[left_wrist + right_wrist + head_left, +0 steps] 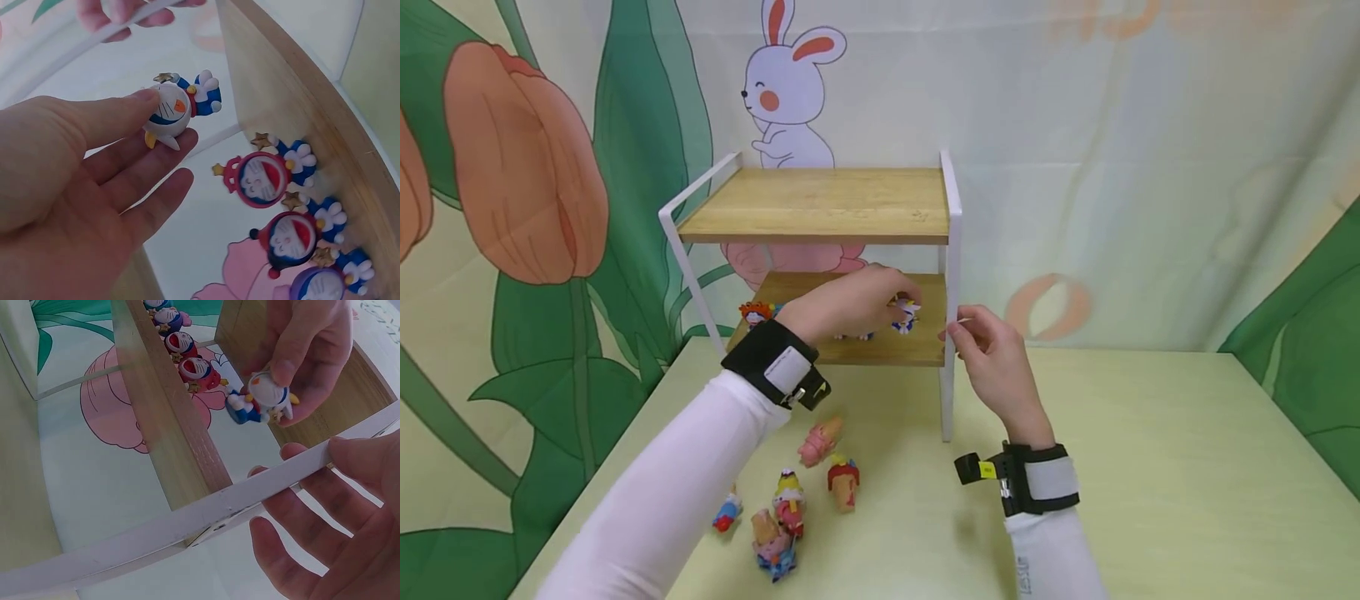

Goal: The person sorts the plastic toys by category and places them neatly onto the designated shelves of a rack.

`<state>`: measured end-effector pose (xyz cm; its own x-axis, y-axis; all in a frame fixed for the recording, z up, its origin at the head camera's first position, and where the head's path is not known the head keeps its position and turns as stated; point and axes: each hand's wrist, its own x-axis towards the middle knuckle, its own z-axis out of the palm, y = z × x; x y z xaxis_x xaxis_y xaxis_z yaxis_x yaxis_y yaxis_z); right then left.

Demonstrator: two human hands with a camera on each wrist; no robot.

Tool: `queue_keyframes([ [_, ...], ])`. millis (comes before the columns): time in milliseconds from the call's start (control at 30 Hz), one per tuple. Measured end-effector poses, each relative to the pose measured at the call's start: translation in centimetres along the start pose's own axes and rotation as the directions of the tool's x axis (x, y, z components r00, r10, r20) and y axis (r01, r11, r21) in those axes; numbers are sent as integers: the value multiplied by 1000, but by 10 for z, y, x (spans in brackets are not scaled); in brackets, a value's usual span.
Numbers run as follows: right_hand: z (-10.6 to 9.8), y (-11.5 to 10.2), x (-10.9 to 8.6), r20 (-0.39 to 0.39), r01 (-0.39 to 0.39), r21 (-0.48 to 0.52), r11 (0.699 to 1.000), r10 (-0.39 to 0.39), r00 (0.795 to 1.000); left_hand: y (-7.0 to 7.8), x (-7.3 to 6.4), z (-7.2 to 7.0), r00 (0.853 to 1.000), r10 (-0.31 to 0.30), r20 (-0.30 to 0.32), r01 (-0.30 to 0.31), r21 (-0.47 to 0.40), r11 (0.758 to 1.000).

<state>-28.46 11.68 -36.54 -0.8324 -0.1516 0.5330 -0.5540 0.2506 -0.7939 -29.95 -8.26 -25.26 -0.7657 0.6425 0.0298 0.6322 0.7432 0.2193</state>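
Note:
My left hand (865,300) reaches in between the shelf boards and pinches a small blue-and-white cat figurine (172,106) by its head, between thumb and fingers. The figurine hangs above the lower board (887,354) near its right end. Along that board stands a row of similar cat figurines (259,181) in coloured hoods, partly hidden by the left arm in the head view. At the shelf's right side, my right hand (996,358) holds the white post (951,392), thumb on one side and fingers behind it.
The two-tier shelf has a wooden top board (820,200). In front of it on the table lie several ice-cream-cone figurines (844,486), some close together, and a small blue-and-red piece (727,512). A printed curtain (1150,167) hangs behind.

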Motion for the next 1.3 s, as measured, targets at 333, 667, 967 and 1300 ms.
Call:
queue_keyframes([
  [333,0,-1,0,-2,-8,24,1000,8,1000,-12,15,16,999,-44,29,45,-21,999],
  [667,1,-2,0,-10,-6,18,1000,6,1000,-16,17,19,996,-75,57,74,7,997],
  [967,-1,-4,-1,-4,-19,8,1000,19,1000,-16,21,18,990,-108,91,106,19,994],
  [1300,0,-1,-1,-2,-37,5,999,37,999,-15,24,21,988,-124,94,127,-25,992],
])
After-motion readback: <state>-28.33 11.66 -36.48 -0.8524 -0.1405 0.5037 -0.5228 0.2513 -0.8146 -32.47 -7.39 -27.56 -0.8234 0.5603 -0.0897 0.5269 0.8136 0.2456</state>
